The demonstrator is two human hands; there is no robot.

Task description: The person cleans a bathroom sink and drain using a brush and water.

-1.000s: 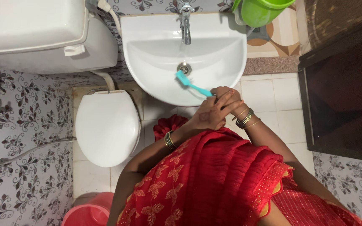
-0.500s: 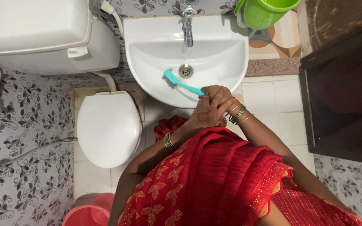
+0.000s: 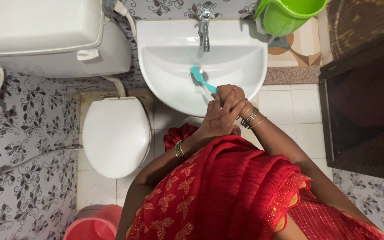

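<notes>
Both hands are clasped together at the front rim of the sink, just right of frame centre. Right hand has its grip closed on the brush handle. Left hand lies over the right one, fingers spread across it; cannot tell whether its grip actually closes on the handle. Bangles sit on both wrists.

The brush is teal, tilted from the hands up-left into the basin. Its head sits at the drain, dark bristles down against the basin, directly below the tap. The handle end is hidden inside the hands.

Around it:
- The sink is white, upper centre of frame, with the metal tap at its back edge.
- Cistern at upper left, white, flush lever on its front.
- Toilet at centre left, lid shut, just beside the sink's lower left.
- Green jug at the upper right corner of the sink, partly cut by the frame top.
- Red bucket at the bottom edge, left of centre, only its rim visible.
- Dark door or cabinet along the right side.
- Red patterned garment fills the lower centre and lower right.
- Floor tiles are plain white under the sink, floral grey on the left.
</notes>
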